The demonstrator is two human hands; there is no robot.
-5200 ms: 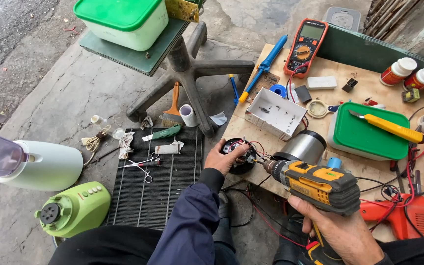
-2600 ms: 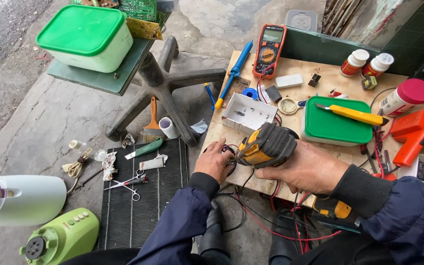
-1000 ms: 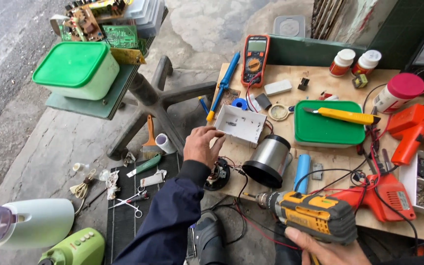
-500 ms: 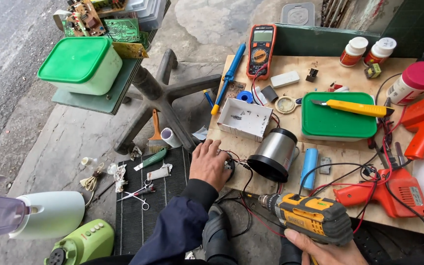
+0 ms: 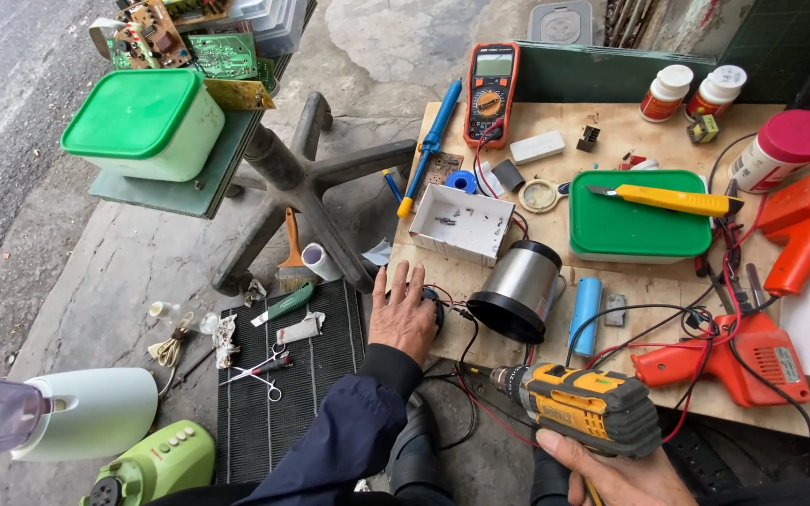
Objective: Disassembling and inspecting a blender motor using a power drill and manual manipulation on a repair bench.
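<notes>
My left hand (image 5: 403, 317) lies palm down over a small black round part with red and black wires (image 5: 435, 302) at the near left edge of the wooden board (image 5: 611, 141). My right hand (image 5: 611, 473) grips the handle of a yellow and black cordless drill (image 5: 585, 403), held low in front of the board with its chuck pointing left. A shiny metal cylinder (image 5: 520, 289) lies on its side just right of my left hand. A white tray with small screws (image 5: 461, 223) sits behind it.
The board holds a multimeter (image 5: 490, 92), a green-lidded box (image 5: 639, 217) with a yellow knife (image 5: 672, 199), orange tools (image 5: 733, 361) and jars (image 5: 780, 150). On the ground are a black grille (image 5: 283, 384), scissors (image 5: 257, 370), a chair base (image 5: 307, 183) and green blender parts (image 5: 147, 464).
My left hand came back from the white tray to the black wired part. The drill was pulled off the part and now sits low at my right.
</notes>
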